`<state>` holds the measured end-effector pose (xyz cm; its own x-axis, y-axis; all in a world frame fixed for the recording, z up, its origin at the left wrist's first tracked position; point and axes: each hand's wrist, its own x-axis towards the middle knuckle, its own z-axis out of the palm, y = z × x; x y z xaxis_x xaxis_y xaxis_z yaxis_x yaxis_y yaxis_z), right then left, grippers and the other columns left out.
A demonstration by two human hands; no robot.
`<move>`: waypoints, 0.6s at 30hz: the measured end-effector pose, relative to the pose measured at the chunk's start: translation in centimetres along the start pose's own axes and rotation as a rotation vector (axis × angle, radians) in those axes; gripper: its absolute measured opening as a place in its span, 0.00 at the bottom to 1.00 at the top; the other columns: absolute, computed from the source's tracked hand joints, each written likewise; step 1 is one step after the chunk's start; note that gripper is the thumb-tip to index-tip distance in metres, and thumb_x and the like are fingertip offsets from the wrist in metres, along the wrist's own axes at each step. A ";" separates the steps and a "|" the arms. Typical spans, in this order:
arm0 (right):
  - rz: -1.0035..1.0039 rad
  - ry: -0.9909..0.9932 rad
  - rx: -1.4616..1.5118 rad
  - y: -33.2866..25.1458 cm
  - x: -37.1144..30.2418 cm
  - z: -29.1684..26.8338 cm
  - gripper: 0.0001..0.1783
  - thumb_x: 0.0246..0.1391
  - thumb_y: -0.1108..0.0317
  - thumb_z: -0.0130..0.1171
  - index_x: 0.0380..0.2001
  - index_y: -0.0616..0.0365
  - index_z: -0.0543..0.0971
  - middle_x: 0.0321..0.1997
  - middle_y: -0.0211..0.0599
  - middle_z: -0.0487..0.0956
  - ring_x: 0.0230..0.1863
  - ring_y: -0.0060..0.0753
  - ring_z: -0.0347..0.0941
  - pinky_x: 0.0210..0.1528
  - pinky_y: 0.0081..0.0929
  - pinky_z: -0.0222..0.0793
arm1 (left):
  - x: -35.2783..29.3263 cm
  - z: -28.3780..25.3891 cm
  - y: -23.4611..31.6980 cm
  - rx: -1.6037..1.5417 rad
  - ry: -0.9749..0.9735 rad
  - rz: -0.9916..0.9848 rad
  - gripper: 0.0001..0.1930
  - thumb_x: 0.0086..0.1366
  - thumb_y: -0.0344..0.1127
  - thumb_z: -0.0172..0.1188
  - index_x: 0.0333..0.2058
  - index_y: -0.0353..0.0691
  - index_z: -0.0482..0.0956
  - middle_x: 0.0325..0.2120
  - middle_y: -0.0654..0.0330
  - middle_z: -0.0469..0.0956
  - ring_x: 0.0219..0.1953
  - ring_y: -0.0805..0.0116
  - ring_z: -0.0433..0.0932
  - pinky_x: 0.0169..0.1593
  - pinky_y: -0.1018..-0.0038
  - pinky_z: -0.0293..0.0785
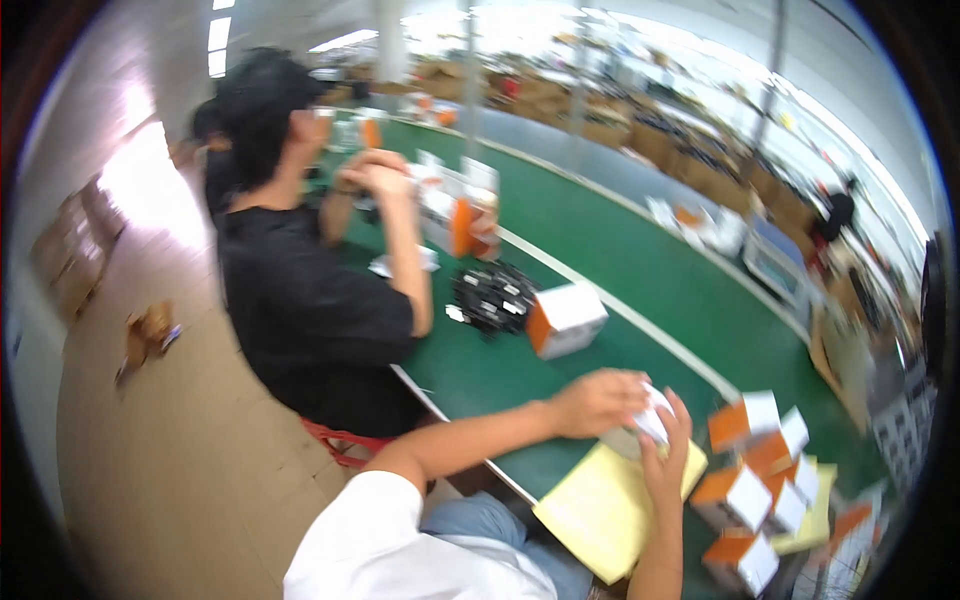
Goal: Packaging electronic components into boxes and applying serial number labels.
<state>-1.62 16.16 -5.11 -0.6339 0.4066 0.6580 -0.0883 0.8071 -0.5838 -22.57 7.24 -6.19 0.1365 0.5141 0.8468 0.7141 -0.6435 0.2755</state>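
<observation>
Both my hands are together over the green table, around a small white object (654,413) with a rounded outline; blur hides its kind. My left hand (600,402) grips its left side with bent fingers. On its right side, the thumb and fingers of my right hand (668,445) close on it. Below the hands, a yellow sheet or pad (605,510) lies at the table's near edge. Just beyond my left hand stands an orange-and-white box (568,320), and left of that is a heap of small black parts (492,297) with white tags.
Several orange-and-white boxes (735,497) are grouped right of my right hand, partly over another yellow sheet (815,515). A co-worker in black (310,280) sits to my left, hands raised together, on a red stool (345,442). A white strip (620,310) runs along the green table (650,240).
</observation>
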 end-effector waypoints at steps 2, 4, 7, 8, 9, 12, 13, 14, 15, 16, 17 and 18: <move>0.052 -0.019 -0.033 0.3 0.1 0.3 0.28 0.54 0.73 0.66 0.60 0.54 0.74 0.71 0.51 0.68 0.69 0.56 0.64 0.70 0.47 0.59 | -0.2 -0.4 -0.8 -0.228 0.093 -0.163 0.20 0.60 0.36 0.71 0.50 0.39 0.80 0.56 0.49 0.76 0.62 0.48 0.74 0.61 0.58 0.72; 0.025 -0.023 -0.020 0.2 0.4 0.3 0.28 0.54 0.71 0.66 0.60 0.54 0.75 0.70 0.51 0.68 0.68 0.55 0.65 0.67 0.46 0.61 | -0.4 -2.1 0.3 -0.232 0.195 -0.288 0.17 0.57 0.34 0.73 0.45 0.39 0.81 0.53 0.50 0.75 0.57 0.51 0.75 0.59 0.61 0.73; 0.045 -0.008 -0.019 -0.2 0.1 -0.1 0.29 0.54 0.70 0.67 0.60 0.54 0.75 0.70 0.50 0.68 0.68 0.54 0.65 0.67 0.46 0.62 | -0.8 -2.6 0.7 -0.117 0.117 -0.253 0.15 0.54 0.32 0.76 0.38 0.39 0.80 0.49 0.53 0.75 0.49 0.58 0.76 0.54 0.66 0.74; 0.071 -0.009 -0.016 -0.3 -0.1 -0.2 0.29 0.53 0.69 0.67 0.60 0.53 0.76 0.70 0.49 0.68 0.68 0.53 0.65 0.66 0.46 0.62 | -0.8 -2.2 0.9 -0.121 0.102 -0.254 0.14 0.55 0.32 0.75 0.37 0.39 0.81 0.49 0.55 0.76 0.49 0.60 0.76 0.52 0.68 0.74; 0.088 -0.007 -0.024 -0.3 -0.1 -0.3 0.29 0.53 0.69 0.67 0.60 0.53 0.76 0.70 0.49 0.68 0.68 0.53 0.65 0.66 0.46 0.62 | -0.6 -2.1 1.0 -0.138 0.095 -0.259 0.14 0.55 0.32 0.75 0.37 0.39 0.81 0.49 0.55 0.76 0.49 0.60 0.76 0.52 0.68 0.74; 0.077 -0.010 -0.004 -0.4 -0.1 -0.4 0.28 0.55 0.69 0.66 0.60 0.53 0.76 0.70 0.50 0.69 0.68 0.53 0.65 0.66 0.47 0.62 | -0.3 -1.7 0.9 -0.264 0.164 -0.349 0.17 0.56 0.31 0.74 0.42 0.39 0.79 0.45 0.54 0.79 0.46 0.60 0.79 0.50 0.68 0.75; 0.079 -0.009 0.010 -0.4 0.0 -0.4 0.27 0.56 0.69 0.65 0.60 0.54 0.76 0.70 0.50 0.69 0.68 0.53 0.66 0.66 0.46 0.62 | -0.5 -1.6 0.8 -0.269 0.164 -0.357 0.17 0.56 0.31 0.74 0.42 0.39 0.79 0.45 0.54 0.79 0.46 0.60 0.79 0.50 0.68 0.75; 0.079 -0.008 0.025 -0.4 0.1 -0.3 0.26 0.57 0.68 0.64 0.60 0.54 0.76 0.70 0.50 0.69 0.68 0.52 0.66 0.66 0.46 0.62 | -0.7 -1.4 0.8 -0.278 0.195 -0.384 0.17 0.56 0.30 0.74 0.44 0.38 0.79 0.44 0.54 0.80 0.44 0.60 0.80 0.49 0.69 0.76; 0.090 -0.011 0.025 -0.5 0.0 -0.3 0.26 0.57 0.68 0.64 0.60 0.54 0.76 0.70 0.50 0.69 0.68 0.52 0.66 0.66 0.46 0.62 | -0.6 -1.4 0.9 -0.289 0.223 -0.413 0.18 0.57 0.30 0.74 0.45 0.38 0.78 0.43 0.54 0.81 0.43 0.60 0.81 0.49 0.69 0.76; 0.105 -0.004 0.020 -0.6 0.1 -0.3 0.25 0.58 0.69 0.63 0.59 0.55 0.77 0.69 0.50 0.70 0.67 0.52 0.66 0.66 0.45 0.62 | -0.5 -1.5 1.2 -0.226 0.232 -0.404 0.18 0.57 0.29 0.74 0.44 0.38 0.79 0.41 0.54 0.82 0.41 0.61 0.82 0.48 0.71 0.76; 0.119 0.003 0.016 -0.8 0.1 -0.3 0.23 0.59 0.69 0.62 0.59 0.55 0.77 0.69 0.50 0.70 0.67 0.52 0.66 0.67 0.45 0.62 | -0.3 -1.7 1.7 -0.232 0.231 -0.412 0.18 0.57 0.29 0.74 0.44 0.38 0.79 0.41 0.54 0.82 0.41 0.61 0.82 0.48 0.71 0.76; 0.127 0.000 0.015 -1.0 0.3 -0.3 0.23 0.59 0.69 0.62 0.59 0.55 0.77 0.69 0.50 0.70 0.67 0.52 0.66 0.67 0.45 0.62 | 0.0 -2.0 2.2 -0.214 0.196 -0.435 0.18 0.56 0.28 0.75 0.44 0.38 0.79 0.41 0.54 0.82 0.42 0.61 0.81 0.48 0.71 0.76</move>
<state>-1.46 15.65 -4.20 -0.6410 0.5047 0.5783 -0.0190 0.7427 -0.6694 -22.36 4.73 -4.66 -0.2877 0.6569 0.6969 0.5169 -0.5061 0.6904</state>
